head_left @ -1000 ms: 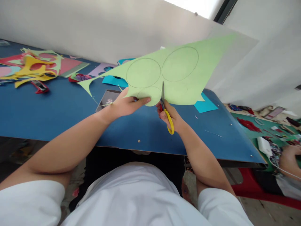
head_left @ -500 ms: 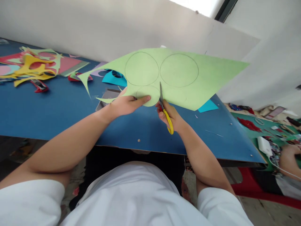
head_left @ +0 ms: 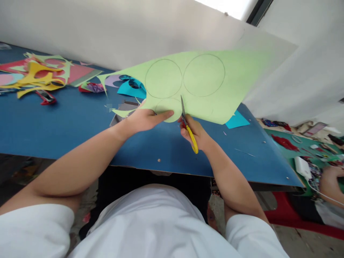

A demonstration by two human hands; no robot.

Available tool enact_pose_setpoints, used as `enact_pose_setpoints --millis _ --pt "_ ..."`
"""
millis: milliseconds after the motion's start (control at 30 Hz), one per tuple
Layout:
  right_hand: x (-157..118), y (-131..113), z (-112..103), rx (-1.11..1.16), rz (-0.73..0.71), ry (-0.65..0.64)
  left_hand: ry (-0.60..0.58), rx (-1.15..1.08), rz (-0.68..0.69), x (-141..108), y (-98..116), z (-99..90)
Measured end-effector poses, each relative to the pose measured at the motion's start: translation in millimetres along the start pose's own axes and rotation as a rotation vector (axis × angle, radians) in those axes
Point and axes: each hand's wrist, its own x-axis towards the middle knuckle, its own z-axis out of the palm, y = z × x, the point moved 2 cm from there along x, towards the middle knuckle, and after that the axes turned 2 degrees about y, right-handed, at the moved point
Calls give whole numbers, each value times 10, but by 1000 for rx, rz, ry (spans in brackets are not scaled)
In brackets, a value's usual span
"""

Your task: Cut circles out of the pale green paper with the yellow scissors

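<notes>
A large sheet of light green paper (head_left: 199, 104) is held up above the table, with pencilled circles drawn on it. My left hand (head_left: 146, 118) pinches its lower edge, thumb on top over the lowest circle and the other fingers hidden underneath. In my right hand (head_left: 197, 130) are scissors (head_left: 191, 138) with yellow handles. Their blade lies across the sheet beside that lowest circle, pointing up toward the gap between the two upper circles. Thin curved strips of the same paper hang off the sheet's left side.
A blue-topped table (head_left: 80, 129) lies beneath, against a pale wall. Coloured paper offcuts (head_left: 40, 77) and a red-handled tool (head_left: 46, 97) are at the left. Behind my left hand sits a grey box (head_left: 126, 107). Another person's arm (head_left: 331, 182) rests by a cluttered green table (head_left: 285, 139).
The green sheet has tilted and turned slightly, its right part rising and blurring. The scissors' blade leans a little more to the left. Both hands keep their grip.
</notes>
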Motion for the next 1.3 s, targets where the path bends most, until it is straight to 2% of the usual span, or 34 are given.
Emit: enact_pose_setpoints --millis 100,167,333,500,767,1000,1233,1300 --pt "3 -9 -1 -10 4 -6 -25 -24 143 7 4 21" --pt "3 -13 -2 -6 13 -16 -38 -51 180 7 -2 28" --pt "-7 -17 -4 -1 23 -33 -55 -34 120 -9 1 22" --pt "-9 -11 -8 -15 7 -29 -31 -54 185 -19 59 6" --pt "-8 -1 -10 -5 27 -45 -26 -3 81 -18 22 11" --pt "-4 22 -3 -32 27 -59 -71 -30 141 -16 59 31" --pt "-4 5 -7 -30 32 -66 -35 -27 105 -25 -10 26" --pt "-2 -4 -10 -25 31 -63 -21 -38 46 -29 -30 23"
